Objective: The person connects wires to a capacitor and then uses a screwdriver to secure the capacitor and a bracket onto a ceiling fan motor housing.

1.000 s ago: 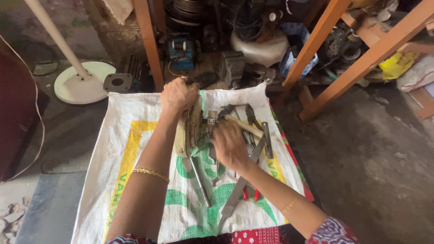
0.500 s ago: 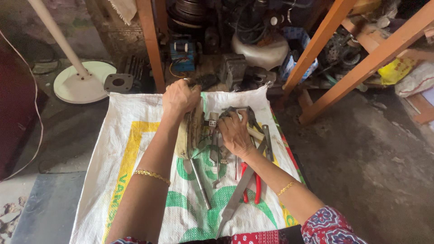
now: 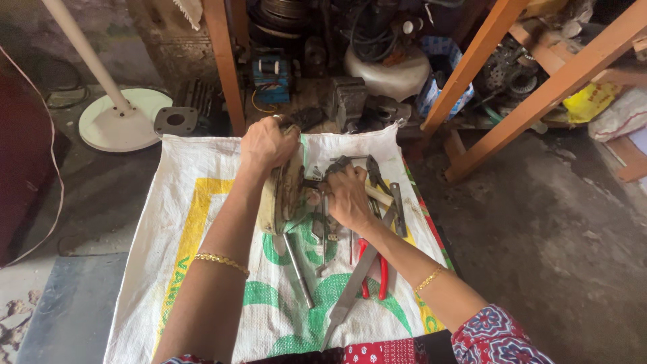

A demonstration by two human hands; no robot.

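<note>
At the far left a white fan stand base sits on the floor, clear of the woven sack spread flat as a work mat. The sack's left half is bare, with open room toward its left edge. The left hand reaches forward with arm extended, knuckles up, its fingers clenched over the top of a round motor part that stands on edge near the sack's centre. Just beside it, the right hand lies palm down on a pile of metal hand tools, fingers curled around one; which one I cannot tell. Red-handled pliers and a long metal file lie below the wrist. An orange wooden frame crowds the right side.
</note>
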